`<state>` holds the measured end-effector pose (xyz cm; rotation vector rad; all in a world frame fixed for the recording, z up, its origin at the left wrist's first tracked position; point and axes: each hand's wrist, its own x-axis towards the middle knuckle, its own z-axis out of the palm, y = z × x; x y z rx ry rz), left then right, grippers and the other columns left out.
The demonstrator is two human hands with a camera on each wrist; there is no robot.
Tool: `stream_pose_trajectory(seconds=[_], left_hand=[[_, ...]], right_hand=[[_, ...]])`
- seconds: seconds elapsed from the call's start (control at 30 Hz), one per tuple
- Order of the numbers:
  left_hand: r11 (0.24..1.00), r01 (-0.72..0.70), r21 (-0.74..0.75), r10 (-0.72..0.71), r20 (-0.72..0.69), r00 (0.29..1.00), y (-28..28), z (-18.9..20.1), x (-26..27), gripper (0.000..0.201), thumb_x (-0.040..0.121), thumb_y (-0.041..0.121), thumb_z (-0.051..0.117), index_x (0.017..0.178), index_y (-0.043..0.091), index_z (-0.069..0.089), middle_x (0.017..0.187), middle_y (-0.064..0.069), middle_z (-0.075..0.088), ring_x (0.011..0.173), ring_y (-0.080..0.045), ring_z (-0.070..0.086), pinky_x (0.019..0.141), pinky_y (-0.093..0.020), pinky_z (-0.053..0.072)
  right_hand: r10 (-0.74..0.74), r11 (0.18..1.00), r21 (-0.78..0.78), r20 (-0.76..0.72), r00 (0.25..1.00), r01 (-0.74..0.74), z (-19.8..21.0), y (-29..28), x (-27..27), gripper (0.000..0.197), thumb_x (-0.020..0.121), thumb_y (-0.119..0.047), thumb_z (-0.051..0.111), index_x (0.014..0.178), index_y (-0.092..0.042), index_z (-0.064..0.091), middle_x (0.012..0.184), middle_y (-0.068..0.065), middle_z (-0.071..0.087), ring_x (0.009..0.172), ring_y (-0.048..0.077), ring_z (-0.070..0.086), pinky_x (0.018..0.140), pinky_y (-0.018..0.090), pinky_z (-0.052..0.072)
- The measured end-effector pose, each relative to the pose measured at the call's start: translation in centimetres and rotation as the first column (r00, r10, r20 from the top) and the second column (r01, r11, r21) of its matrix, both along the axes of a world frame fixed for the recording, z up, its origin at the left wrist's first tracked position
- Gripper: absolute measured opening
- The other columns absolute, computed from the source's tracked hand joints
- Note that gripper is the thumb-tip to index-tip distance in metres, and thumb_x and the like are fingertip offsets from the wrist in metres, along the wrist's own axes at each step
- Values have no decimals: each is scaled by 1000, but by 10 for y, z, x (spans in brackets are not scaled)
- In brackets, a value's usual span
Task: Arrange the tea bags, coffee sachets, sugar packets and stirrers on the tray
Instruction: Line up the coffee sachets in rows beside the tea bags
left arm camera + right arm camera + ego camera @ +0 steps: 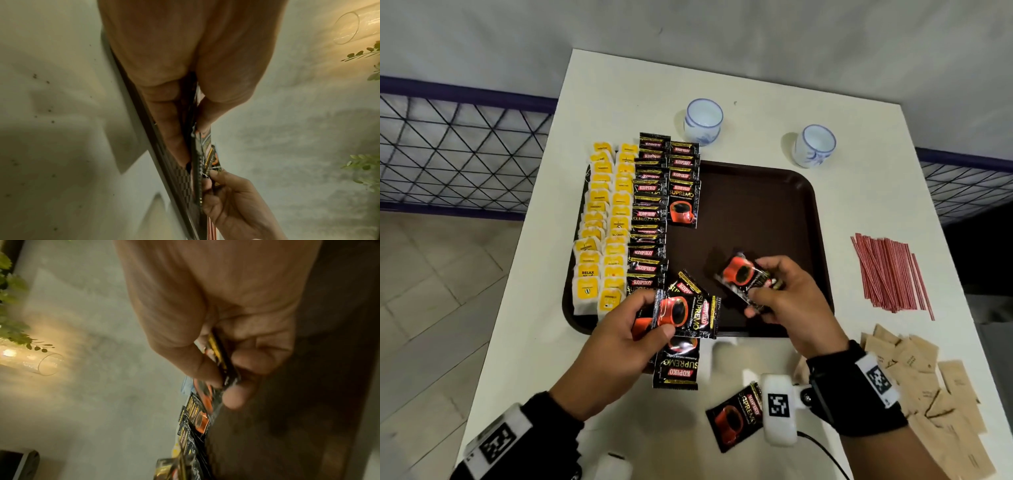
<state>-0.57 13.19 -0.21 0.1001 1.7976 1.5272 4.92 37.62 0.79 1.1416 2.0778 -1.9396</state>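
Overall, 2 cups point(703, 120), 1 tray point(763, 192)

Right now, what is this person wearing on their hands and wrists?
The left hand and right hand are bare. Each wrist carries a black band with white blocks bearing black square code markers, and a thin black cable trails from the right one.

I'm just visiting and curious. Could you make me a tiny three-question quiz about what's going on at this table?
1. True or false: the stirrers lie on the tray.
2. What does the right hand hold? A tea bag, B coffee sachet, C sugar packet.
3. How many cups stand beyond the tray?

Key:
1. False; they lie on the table, right of it.
2. B.
3. Two: the left cup and the right cup.
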Motion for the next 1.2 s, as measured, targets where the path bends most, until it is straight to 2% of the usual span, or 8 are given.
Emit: stream_pose_trajectory(seconds=[0.1, 0.2, 0.33, 0.5, 0.67, 0.83, 1.03, 1.2], left_hand=[[1000, 3, -2, -3, -17, 1000, -9, 2, 1, 30, 93, 7, 66, 107, 33, 65, 104, 0, 76, 97, -19, 74, 80, -43, 63], [1000, -13, -5, 13, -12, 1000, -19, 3, 1, 29, 93, 7, 66, 111, 30, 63, 105, 6, 75, 97, -16, 74, 77, -36, 63], [999, -12, -40, 12, 3, 1000, -29, 2, -1, 29, 92, 10, 67, 112, 31, 62, 103, 13, 75, 96, -11, 73, 71, -32, 63], [995, -5, -101, 6, 13, 1000, -40, 1, -7, 29, 93, 13, 67, 112, 34, 63, 102, 5, 76, 94, -14, 74, 71, -35, 63], [993, -1, -119, 7, 47, 999, -48, 1, -12, 28, 93, 16, 67, 111, 38, 62, 104, 13, 74, 95, -6, 73, 63, -28, 61], [993, 22, -118, -15, 59, 998, -51, 1, -15, 28, 93, 16, 66, 112, 37, 60, 102, 23, 72, 94, 2, 70, 61, -22, 59], [990, 34, -138, -26, 62, 998, -53, 0, -16, 28, 93, 16, 66, 111, 36, 60, 103, 23, 72, 96, 2, 70, 65, -24, 60], [989, 35, -145, -24, 76, 997, -56, -2, -17, 29, 92, 17, 67, 111, 38, 61, 105, 21, 73, 99, 0, 70, 68, -28, 62]], right_hand=[[-72, 995, 72, -53, 996, 75, -2, 9, -3, 31, 79, 6, 76, 97, -12, 59, 76, 3, 64, 53, 12, 56, 48, 22, 40], [-85, 989, 109, -127, 988, 99, -2, 16, -14, 22, 78, 2, 78, 84, -14, 64, 68, -1, 63, 50, 5, 51, 46, 15, 37], [-9, 990, 138, -153, 988, 30, 1, 21, -42, 16, 84, 5, 71, 89, -10, 71, 58, -7, 63, 49, 3, 52, 45, 12, 37], [94, 977, 201, -137, 986, -65, -7, 23, -88, 31, 90, 10, 58, 86, -17, 72, 61, 3, 64, 51, 8, 57, 44, 18, 39], [101, 969, 234, -70, 992, -82, -19, 15, -125, 19, 84, 5, 70, 81, -13, 66, 60, 1, 66, 48, 10, 60, 40, 19, 39], [108, 960, 260, -19, 994, -99, -25, 9, -143, 17, 83, 2, 72, 79, -13, 66, 65, 3, 67, 49, 8, 63, 41, 18, 41], [125, 954, 277, -12, 992, -117, -26, 5, -152, 11, 84, 3, 71, 86, -7, 67, 67, 4, 66, 49, 9, 62, 41, 18, 43], [145, 946, 292, 0, 989, -139, -29, 1, -157, 12, 84, 1, 72, 86, -10, 67, 69, 4, 67, 51, 10, 62, 42, 18, 43]])
